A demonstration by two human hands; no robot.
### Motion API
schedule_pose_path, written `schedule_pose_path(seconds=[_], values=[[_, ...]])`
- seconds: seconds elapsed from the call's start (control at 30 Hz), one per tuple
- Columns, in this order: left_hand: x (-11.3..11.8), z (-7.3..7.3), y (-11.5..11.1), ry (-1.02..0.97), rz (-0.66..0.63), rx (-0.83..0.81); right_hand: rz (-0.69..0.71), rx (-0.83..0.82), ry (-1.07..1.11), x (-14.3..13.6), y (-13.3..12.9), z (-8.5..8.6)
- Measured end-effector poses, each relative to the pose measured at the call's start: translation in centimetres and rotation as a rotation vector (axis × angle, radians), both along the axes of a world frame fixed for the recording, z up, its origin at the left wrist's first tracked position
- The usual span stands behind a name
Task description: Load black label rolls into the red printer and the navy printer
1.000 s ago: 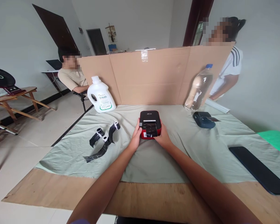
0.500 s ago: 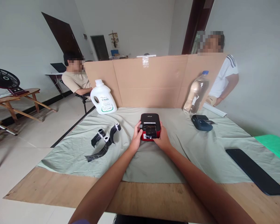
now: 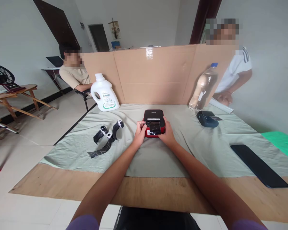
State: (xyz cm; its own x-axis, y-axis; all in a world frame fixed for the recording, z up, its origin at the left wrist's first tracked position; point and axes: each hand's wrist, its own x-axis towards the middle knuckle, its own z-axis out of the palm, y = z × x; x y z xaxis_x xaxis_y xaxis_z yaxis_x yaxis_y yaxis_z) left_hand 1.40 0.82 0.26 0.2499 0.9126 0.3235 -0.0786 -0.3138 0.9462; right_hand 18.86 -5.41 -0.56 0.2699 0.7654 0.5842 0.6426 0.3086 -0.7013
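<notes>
A small red and black label printer rests on the cloth in front of me, a glossy black strip sticking out of its front. My left hand closes round its left side, with the thumb at the front left edge near the top. On the opposite side, my right hand grips the right edge and lower right corner; some of its fingers are hidden. Left of my hands lie several small rolls with black strips partly unwound.
A white detergent jug and a clear bottle with a blue cap stand before a cardboard screen. To the right are a dark blue device, a black flat slab and a green sheet. Two people are beyond the screen.
My view has tilted down slightly, so everything sits higher. My left thumb has shifted a little up the printer's front. The person at right has brought their hands together.
</notes>
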Motion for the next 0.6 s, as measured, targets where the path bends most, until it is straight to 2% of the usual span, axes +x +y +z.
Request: schedule_pose_path(seconds=[0.23,0.4,0.6], values=[[0.4,0.8,0.9,0.025,0.067,0.033,0.006,0.019,0.004,0.2,0.3,-0.6],[0.8,0.4,0.4,-0.028,0.093,0.046,0.006,0.03,-0.006,0.2,0.4,-0.5],[0.5,-0.4,-0.6,-0.108,-0.081,0.149,0.027,0.046,-0.031,0.2,0.5,-0.4]])
